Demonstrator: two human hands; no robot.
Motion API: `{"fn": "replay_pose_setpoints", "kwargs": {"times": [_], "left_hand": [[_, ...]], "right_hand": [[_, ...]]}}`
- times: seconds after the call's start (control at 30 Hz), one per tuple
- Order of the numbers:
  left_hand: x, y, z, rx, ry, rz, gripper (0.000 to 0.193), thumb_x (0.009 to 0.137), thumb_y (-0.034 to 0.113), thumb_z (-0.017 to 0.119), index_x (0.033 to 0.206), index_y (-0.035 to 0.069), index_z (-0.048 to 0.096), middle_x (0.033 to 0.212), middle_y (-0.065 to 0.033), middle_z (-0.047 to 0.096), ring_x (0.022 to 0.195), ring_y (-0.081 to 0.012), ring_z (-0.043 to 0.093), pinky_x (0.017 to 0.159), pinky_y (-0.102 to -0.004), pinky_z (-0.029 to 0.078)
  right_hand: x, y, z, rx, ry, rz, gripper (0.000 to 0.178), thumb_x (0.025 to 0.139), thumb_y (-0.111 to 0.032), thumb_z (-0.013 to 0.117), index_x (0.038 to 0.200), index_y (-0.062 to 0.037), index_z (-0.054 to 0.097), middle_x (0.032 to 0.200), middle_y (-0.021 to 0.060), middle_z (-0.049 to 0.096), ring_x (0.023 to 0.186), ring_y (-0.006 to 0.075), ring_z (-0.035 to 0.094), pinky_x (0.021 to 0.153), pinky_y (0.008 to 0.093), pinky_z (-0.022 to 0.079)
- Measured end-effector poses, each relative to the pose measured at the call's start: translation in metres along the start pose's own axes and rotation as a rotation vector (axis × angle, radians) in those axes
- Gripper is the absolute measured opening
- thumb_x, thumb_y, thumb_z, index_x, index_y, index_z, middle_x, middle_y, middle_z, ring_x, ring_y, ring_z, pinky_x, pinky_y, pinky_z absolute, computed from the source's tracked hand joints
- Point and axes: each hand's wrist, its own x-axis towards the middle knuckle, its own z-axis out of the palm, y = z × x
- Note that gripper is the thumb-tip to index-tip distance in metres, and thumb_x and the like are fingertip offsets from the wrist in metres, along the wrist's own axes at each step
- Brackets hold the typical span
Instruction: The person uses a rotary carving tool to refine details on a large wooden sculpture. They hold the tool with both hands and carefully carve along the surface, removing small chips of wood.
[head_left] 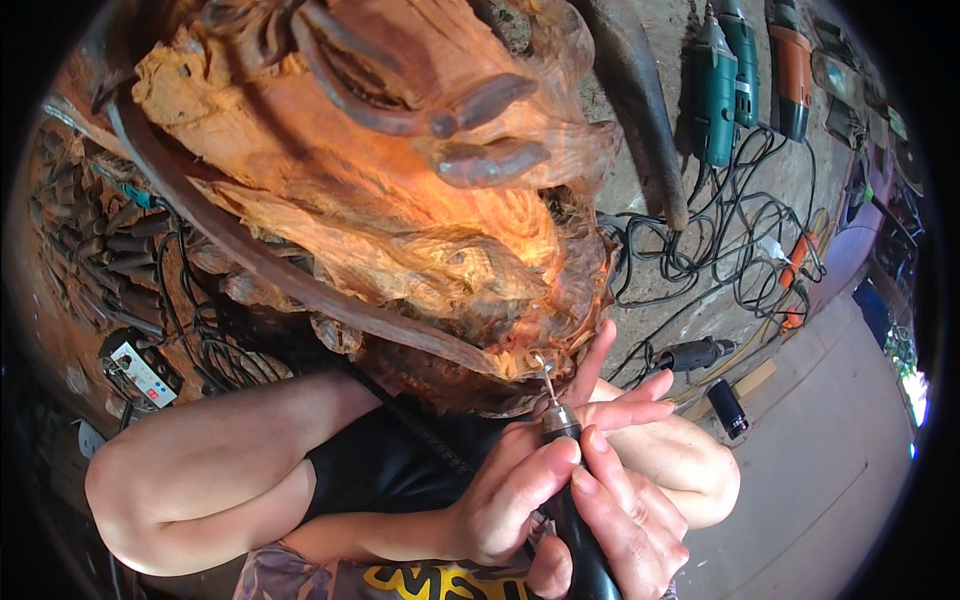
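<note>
A black rotary carving handpiece (575, 535) with a metal collar and a thin bit points away from me. The bit's tip is at the near lower edge of a large carved wood piece (380, 190), orange-brown with raised darker shapes; whether it touches cannot be told. My left hand (505, 490) pinches the handpiece near its collar, while some of its fingers stretch out past the tool, close to the wood. Around the body of the handpiece wraps my right hand (635, 510), its thumb and fingertips near the collar.
Green power tools (714, 100) and an orange one (791, 80) lie far right above tangled black cables (715, 240). A dark cylinder (727, 408) stands by a wood strip (755, 385). Many carving-tool handles (100, 240) pile up left, near a white control box (142, 377).
</note>
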Motion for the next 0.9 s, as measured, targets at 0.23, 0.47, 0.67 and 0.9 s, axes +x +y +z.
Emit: {"fn": "replay_pose_setpoints", "kwargs": {"times": [0.23,0.47,0.67,0.9], "left_hand": [[0.022,-0.003,0.02,0.18,-0.044,0.104,0.043,0.108,0.023,0.036,0.136,-0.007,0.049,0.146,-0.0238,0.049,0.149,-0.0344,0.027,0.123,-0.0512,-0.006],[0.027,-0.008,0.027,0.077,0.24,0.109,0.059,0.11,0.036,0.033,0.145,-0.011,0.033,0.148,-0.0276,0.044,0.145,-0.0335,0.036,0.123,-0.0468,0.006],[0.03,-0.003,0.018,0.293,0.164,0.107,0.066,0.11,0.036,0.034,0.15,-0.013,0.016,0.148,-0.0328,0.04,0.146,-0.0346,0.034,0.121,-0.0453,0.015],[0.031,-0.012,0.024,0.167,0.233,0.1,0.067,0.11,0.035,0.034,0.152,-0.011,0.01,0.149,-0.0343,0.038,0.146,-0.0371,0.033,0.119,-0.0465,0.019]], "right_hand": [[0.017,0.007,-0.036,0.253,0.066,0.01,0.056,0.083,-0.041,0.069,0.103,0.0105,0.069,0.1,0.0325,0.07,0.099,0.0422,0.071,0.093,0.0491,0.056],[0.066,0.058,-0.055,0.584,-0.258,0.057,0.055,0.077,-0.038,0.068,0.101,0.0118,0.071,0.102,0.0356,0.069,0.096,0.043,0.072,0.093,0.0471,0.056],[0.073,0.057,-0.057,0.44,-0.313,0.036,0.05,0.089,-0.048,0.059,0.097,0.0015,0.062,0.098,0.0315,0.07,0.087,0.0353,0.072,0.084,0.0445,0.059],[0.074,0.063,-0.065,0.39,-0.378,-0.011,0.053,0.092,-0.051,0.057,0.099,0.0015,0.059,0.1,0.0308,0.069,0.088,0.0344,0.072,0.085,0.0456,0.058]]}}
